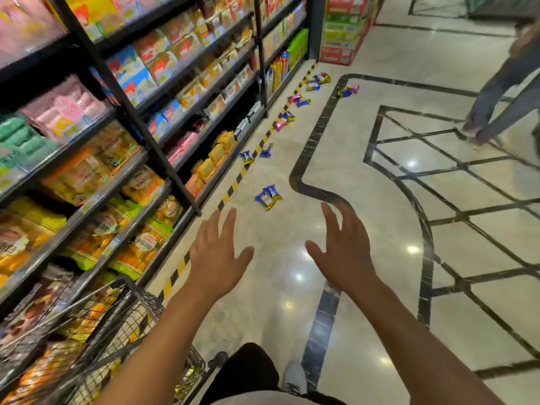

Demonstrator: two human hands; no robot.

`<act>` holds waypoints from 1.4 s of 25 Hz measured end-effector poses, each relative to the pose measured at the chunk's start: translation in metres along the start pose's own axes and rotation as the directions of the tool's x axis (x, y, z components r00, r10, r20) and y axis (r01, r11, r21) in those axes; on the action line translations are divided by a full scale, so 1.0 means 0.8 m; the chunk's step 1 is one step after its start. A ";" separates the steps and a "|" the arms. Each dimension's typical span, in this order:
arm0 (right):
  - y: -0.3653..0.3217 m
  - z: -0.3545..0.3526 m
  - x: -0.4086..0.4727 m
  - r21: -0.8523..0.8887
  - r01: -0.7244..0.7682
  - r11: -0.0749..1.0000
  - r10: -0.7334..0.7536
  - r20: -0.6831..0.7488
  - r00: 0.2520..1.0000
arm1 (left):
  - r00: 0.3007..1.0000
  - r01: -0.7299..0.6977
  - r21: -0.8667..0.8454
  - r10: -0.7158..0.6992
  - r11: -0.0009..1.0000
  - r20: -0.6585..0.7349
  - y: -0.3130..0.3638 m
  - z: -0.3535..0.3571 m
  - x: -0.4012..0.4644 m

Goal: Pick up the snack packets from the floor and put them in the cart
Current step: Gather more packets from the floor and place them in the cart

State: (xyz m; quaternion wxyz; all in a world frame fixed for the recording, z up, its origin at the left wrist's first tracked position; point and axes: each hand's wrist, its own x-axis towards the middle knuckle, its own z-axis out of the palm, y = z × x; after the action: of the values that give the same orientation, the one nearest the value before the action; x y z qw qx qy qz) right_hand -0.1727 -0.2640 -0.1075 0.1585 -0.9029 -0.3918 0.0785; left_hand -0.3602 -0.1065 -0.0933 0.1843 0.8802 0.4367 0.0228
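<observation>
We are looking from head height, forward and down along a shop aisle. Our left hand (216, 254) and right hand (340, 249) are reaching out close below us; the shelves (122, 118) are running along our left, the floor (365, 159) stretching ahead.

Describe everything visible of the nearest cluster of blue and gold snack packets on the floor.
The nearest blue and gold foil snack packets lie in a small overlapping cluster on the glossy beige marble floor, just right of the yellow-and-black striped floor tape. The wrappers look shiny and crinkled, with crimped ends; how many there are cannot be told. Nothing holds them: the open left hand and right hand hover nearer the camera.
</observation>
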 end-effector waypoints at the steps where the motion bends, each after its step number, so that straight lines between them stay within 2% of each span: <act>1: 0.006 -0.002 0.005 -0.004 -0.014 1.000 0.014 0.003 1.000 | 1.000 -0.002 -0.004 0.003 1.000 0.012 0.005 0.004 0.008; 10: 0.023 -0.003 0.097 0.040 -0.073 0.997 0.072 0.025 0.997 | 0.992 -0.003 -0.028 0.006 1.000 0.125 0.026 0.034 0.113; 15: 0.010 0.003 0.192 0.027 -0.066 0.997 0.064 0.076 0.995 | 0.992 0.003 -0.063 0.005 0.998 0.126 0.023 0.026 0.202; 19: -0.004 0.007 0.251 0.034 -0.082 0.996 0.081 0.053 0.995 | 0.996 -0.014 -0.087 0.021 0.996 0.085 0.002 0.019 0.285; 23: -0.006 0.006 0.299 0.008 -0.074 0.997 0.073 0.065 0.995 | 0.995 0.003 -0.103 0.007 0.995 0.100 0.003 0.024 0.340; 31: 0.029 0.014 0.433 -0.187 0.062 0.980 -0.048 0.078 0.996 | 0.995 -0.009 0.094 0.000 0.995 0.102 0.042 0.041 0.436; 35: 0.058 0.013 0.525 -0.186 0.141 0.972 -0.118 0.131 0.984 | 0.995 0.040 0.181 -0.055 0.983 0.080 0.079 0.044 0.507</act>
State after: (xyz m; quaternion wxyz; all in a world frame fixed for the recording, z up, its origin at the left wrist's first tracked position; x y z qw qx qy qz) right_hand 0.1420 0.0163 -0.1403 0.0507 -0.8802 -0.4646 0.0831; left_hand -0.0546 0.1634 -0.1531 0.1230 0.8828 0.4496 -0.0584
